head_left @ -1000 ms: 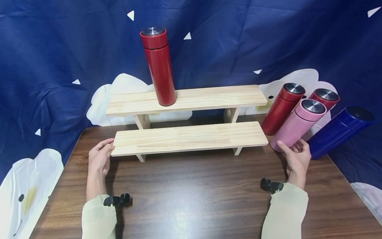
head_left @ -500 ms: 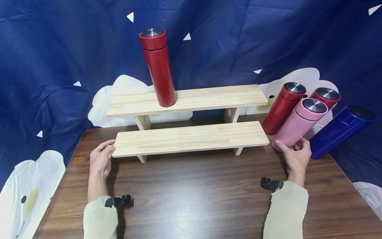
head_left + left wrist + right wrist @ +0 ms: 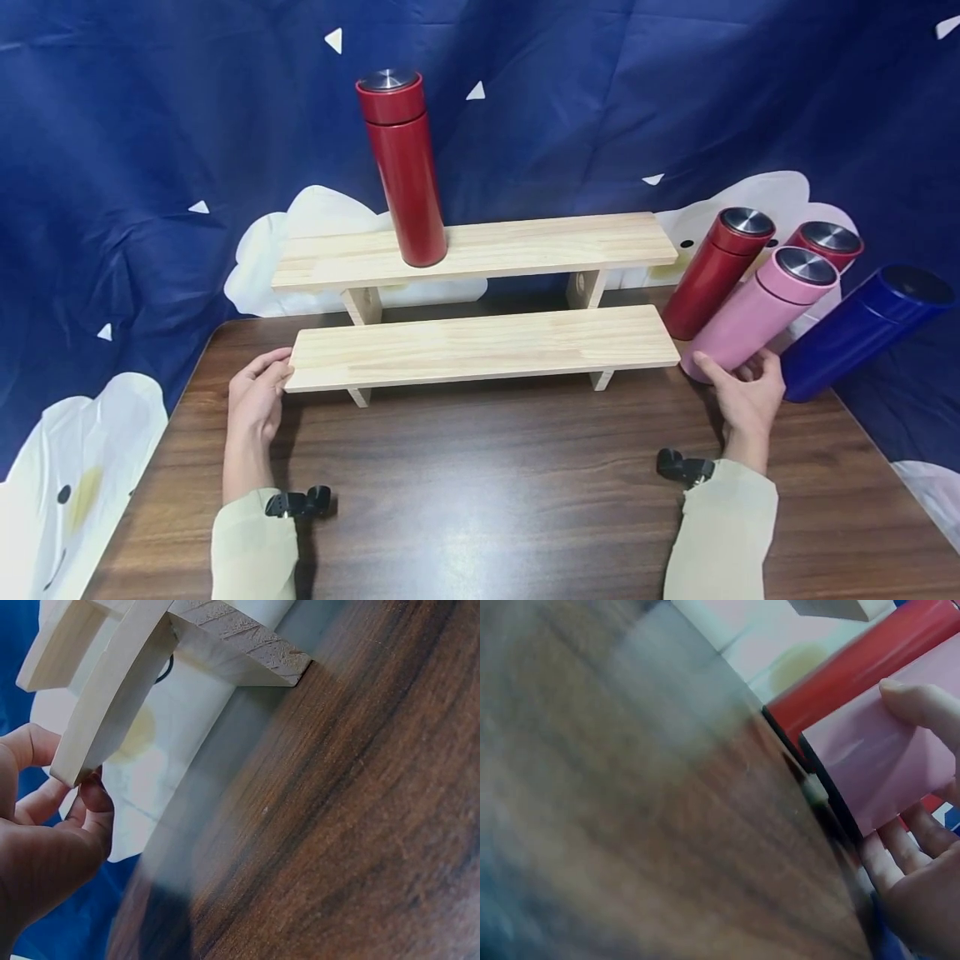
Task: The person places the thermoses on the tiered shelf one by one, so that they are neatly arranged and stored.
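Observation:
At the right, my right hand [image 3: 747, 400] grips a pink thermos [image 3: 761, 312] low on its body, thumb on the near side. In the right wrist view, the thumb lies across the pink wall with several fingers under the far side; whether its dark base touches the table cannot be told. My left hand [image 3: 257, 396] pinches the left end of the lower wooden shelf [image 3: 480, 346], thumb below and fingers at the edge in the left wrist view. A red thermos [image 3: 408, 179] stands on the upper wooden shelf [image 3: 555, 242], left of its middle.
Close behind the pink thermos stand a red thermos [image 3: 708, 279] and another red thermos [image 3: 832, 237], partly hidden. A blue thermos [image 3: 862, 337] is just right of my right hand. Blue patterned cloth [image 3: 525, 108] hangs behind the brown table [image 3: 480, 492].
The pink thermos now leans a little further right, its lid shifted right while its base stays about where it was. The left hand keeps its hold on the shelf end. The head view shifts slightly.

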`<action>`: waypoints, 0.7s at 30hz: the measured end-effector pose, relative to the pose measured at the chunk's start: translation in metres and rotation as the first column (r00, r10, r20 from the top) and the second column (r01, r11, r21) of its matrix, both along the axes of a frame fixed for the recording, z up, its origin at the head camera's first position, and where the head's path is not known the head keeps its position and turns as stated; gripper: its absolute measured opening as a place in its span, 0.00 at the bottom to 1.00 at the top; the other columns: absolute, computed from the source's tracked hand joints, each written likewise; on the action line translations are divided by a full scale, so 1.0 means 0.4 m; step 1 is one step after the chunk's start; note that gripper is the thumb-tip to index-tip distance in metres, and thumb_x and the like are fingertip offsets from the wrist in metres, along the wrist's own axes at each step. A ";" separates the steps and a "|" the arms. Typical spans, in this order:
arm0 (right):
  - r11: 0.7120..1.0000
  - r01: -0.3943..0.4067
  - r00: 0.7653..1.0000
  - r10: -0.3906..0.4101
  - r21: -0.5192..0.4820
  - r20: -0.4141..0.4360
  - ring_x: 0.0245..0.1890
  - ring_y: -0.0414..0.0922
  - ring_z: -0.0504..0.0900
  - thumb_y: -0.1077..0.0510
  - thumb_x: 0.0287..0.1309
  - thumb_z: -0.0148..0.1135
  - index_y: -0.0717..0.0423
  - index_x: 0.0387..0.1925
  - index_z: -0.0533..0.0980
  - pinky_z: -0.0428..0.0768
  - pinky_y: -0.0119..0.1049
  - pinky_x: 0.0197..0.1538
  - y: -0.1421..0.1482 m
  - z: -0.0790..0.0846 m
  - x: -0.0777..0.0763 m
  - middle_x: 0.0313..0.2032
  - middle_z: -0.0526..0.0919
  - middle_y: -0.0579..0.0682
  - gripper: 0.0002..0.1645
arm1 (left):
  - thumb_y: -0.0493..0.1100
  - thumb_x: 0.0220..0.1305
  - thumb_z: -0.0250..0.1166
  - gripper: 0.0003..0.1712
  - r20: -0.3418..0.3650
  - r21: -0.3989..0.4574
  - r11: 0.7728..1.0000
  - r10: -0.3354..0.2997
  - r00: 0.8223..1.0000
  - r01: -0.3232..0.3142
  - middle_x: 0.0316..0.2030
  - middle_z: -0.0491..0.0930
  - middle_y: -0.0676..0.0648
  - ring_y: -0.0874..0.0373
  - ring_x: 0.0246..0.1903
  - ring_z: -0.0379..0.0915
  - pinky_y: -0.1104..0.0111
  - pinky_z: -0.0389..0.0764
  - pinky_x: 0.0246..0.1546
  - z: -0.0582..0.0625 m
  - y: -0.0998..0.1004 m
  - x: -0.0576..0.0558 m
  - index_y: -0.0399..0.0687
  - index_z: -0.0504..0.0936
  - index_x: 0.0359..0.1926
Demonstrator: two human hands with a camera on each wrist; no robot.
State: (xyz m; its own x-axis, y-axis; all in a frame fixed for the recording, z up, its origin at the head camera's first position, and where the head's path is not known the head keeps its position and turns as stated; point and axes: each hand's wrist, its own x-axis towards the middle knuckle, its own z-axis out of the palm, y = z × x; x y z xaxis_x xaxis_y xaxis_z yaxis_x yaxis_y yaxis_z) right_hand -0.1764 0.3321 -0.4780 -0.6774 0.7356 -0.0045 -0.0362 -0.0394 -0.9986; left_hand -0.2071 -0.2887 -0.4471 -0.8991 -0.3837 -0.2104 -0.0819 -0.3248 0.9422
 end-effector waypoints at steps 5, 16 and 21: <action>1.000 -0.012 0.999 0.011 -0.024 -0.042 0.45 0.39 0.77 0.71 0.37 0.82 0.46 0.53 0.75 0.76 0.22 0.39 -0.012 0.017 0.006 0.46 0.78 0.42 0.40 | 0.21 0.61 0.57 0.17 0.000 -0.004 1.000 0.002 1.000 -0.002 0.31 0.80 0.50 0.62 0.27 0.71 0.77 0.73 0.25 0.001 0.002 -0.002 0.41 0.88 0.36; 0.998 -0.020 0.972 0.004 -0.065 -0.236 0.46 0.41 0.78 0.77 0.37 0.77 0.51 0.52 0.78 0.76 0.26 0.45 -0.032 0.065 0.007 0.46 0.81 0.47 0.38 | 0.20 0.60 0.56 0.18 -0.018 0.009 1.000 -0.001 1.000 0.001 0.30 0.82 0.49 0.62 0.27 0.72 0.77 0.73 0.25 -0.003 0.002 -0.002 0.40 0.87 0.36; 0.999 -0.016 0.966 0.006 -0.038 -0.257 0.47 0.42 0.79 0.75 0.39 0.77 0.52 0.54 0.79 0.76 0.26 0.47 -0.041 0.070 0.001 0.45 0.82 0.47 0.37 | 0.20 0.60 0.57 0.17 -0.013 0.010 1.000 -0.004 1.000 0.004 0.31 0.82 0.49 0.62 0.29 0.74 0.77 0.75 0.27 -0.002 -0.001 -0.004 0.40 0.87 0.37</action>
